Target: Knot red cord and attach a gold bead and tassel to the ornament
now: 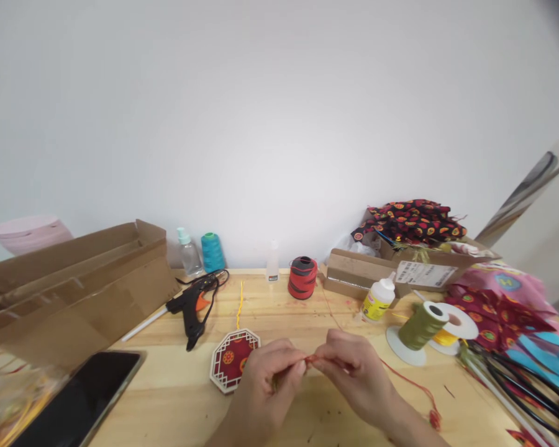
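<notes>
Both hands meet low in the middle of the head view, pinching a thin red cord between thumbs and fingertips. My left hand grips one part of it. Close beside, my right hand pinches the cord with its fingers curled. The cord trails out to the right of my right hand and ends in a small red knotted clump on the table. Just left of my left hand lies an octagonal wooden frame with red patterned fabric and a yellow loop, partly covered by that hand.
A black glue gun, a teal thread cone, a red cord spool and a glue bottle stand behind the hands. Cardboard box and phone are left; green spool, fabric and scissors are right.
</notes>
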`<state>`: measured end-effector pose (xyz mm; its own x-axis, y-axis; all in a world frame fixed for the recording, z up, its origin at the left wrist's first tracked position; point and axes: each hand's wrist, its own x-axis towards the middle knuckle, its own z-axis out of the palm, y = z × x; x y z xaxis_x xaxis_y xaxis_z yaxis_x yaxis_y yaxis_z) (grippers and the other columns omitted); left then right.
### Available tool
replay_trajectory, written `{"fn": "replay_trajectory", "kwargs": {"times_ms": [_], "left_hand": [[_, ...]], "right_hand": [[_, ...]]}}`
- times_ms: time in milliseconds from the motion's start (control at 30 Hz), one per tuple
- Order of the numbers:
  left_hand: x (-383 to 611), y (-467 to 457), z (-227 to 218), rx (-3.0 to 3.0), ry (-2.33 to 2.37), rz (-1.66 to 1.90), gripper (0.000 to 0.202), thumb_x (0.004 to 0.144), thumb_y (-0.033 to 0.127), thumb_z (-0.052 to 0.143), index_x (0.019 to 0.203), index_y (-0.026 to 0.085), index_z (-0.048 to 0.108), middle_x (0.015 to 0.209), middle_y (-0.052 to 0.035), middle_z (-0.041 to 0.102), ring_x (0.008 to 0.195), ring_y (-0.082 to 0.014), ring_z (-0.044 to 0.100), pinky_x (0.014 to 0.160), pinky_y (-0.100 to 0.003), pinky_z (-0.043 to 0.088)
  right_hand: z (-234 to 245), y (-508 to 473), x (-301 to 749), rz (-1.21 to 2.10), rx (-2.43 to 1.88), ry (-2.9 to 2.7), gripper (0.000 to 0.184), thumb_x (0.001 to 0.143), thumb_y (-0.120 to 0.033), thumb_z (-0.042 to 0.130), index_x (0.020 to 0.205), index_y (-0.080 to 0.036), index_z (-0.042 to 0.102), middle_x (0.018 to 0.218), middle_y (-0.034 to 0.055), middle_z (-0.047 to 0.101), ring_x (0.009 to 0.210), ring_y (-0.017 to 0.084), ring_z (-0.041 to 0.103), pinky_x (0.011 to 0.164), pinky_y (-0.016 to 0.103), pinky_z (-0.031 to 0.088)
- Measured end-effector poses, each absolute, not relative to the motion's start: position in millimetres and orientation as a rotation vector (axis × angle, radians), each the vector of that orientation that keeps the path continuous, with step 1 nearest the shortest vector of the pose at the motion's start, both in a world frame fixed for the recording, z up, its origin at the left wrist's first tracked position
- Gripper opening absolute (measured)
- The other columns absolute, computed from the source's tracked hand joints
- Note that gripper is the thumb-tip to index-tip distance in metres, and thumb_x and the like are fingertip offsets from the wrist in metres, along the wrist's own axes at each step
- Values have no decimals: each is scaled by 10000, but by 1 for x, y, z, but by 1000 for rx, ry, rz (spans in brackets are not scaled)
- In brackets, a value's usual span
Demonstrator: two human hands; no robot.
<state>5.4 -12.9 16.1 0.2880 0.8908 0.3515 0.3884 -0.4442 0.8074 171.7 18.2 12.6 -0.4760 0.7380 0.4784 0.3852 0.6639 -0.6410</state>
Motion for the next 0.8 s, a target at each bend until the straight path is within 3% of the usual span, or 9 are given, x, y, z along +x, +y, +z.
{"fn": "replay_trajectory", "kwargs": {"times_ms": [100,200,400,567,700,800], "left_hand": [[6,-10,11,1907,1234,1124,266,828,213,418,645,147,599,595,-30,534,584,-144,516,528,-221,372],[7,-7,8,1908,1319,1130,251,827,209,426,663,153,607,598,-25,541,578,-141,522,522,-219,372],[11,-8,9,2144,1335,955,245,828,171,407,680,157,602,610,-26,545,598,-148,526,540,-235,371],[16,-14,11,2331,1181,853,252,811,109,370,715,134,601,654,-58,554,657,-166,529,573,-253,382],[15,-14,13,2247,1103,940,262,838,155,368,704,140,593,615,-32,513,608,-139,509,537,-226,368],[12,-12,10,2182,1140,1039,257,842,190,384,681,150,580,587,-11,481,568,-130,492,512,-221,358]], "right_hand": [[5,14,170,315,-824,-2217,201,840,-170,429,757,-167,612,557,-13,446,484,92,408,457,199,285],[5,8,166,29,-815,-2366,231,823,-127,373,724,-165,578,557,0,463,471,111,382,436,230,242],[15,4,169,-157,-780,-2530,245,768,-59,333,680,-173,531,585,6,498,484,125,381,430,251,213],[19,13,180,271,-878,-2348,242,824,-143,387,700,-173,593,579,-10,453,507,99,415,463,208,275],[17,19,178,690,-939,-2103,219,798,-217,513,622,-161,631,527,-34,414,503,83,416,476,181,303],[11,20,172,811,-974,-2006,245,792,-250,525,603,-149,643,505,-38,394,479,80,397,447,183,288]]}}
